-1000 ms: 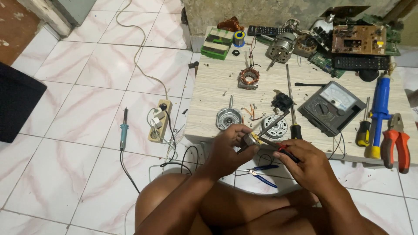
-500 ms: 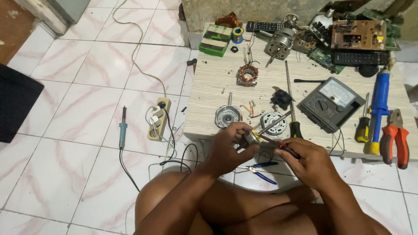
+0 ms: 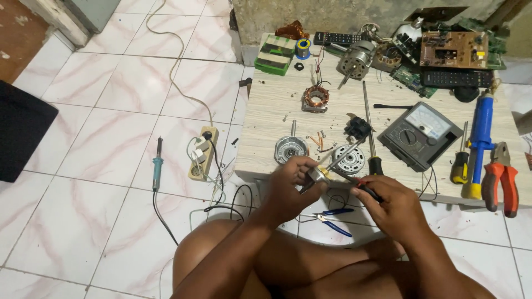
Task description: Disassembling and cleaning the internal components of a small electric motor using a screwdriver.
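Note:
My left hand [image 3: 293,185] grips a small metal motor part [image 3: 320,175] with a shaft sticking up toward the low wooden table [image 3: 277,105]. My right hand [image 3: 390,207] holds a thin dark tool with a red mark [image 3: 363,187], its tip touching that part. Both hands hover at the table's near edge. Just beyond them lie two round motor end caps [image 3: 291,148], [image 3: 350,159] and a long black-handled screwdriver [image 3: 370,127]. A copper-wound stator [image 3: 316,98] sits farther back.
On the table: an analog multimeter [image 3: 424,135], blue desoldering pump [image 3: 479,144], orange pliers [image 3: 501,180], small screwdriver [image 3: 460,163], circuit boards [image 3: 451,50], a motor [image 3: 354,58], green box [image 3: 275,53]. On the tiled floor: soldering iron [image 3: 157,166], power strip [image 3: 202,158], blue cutters [image 3: 332,218].
My hands stay together on the small part; they have shifted slightly while the head view tilted a little. Nothing on the table moved.

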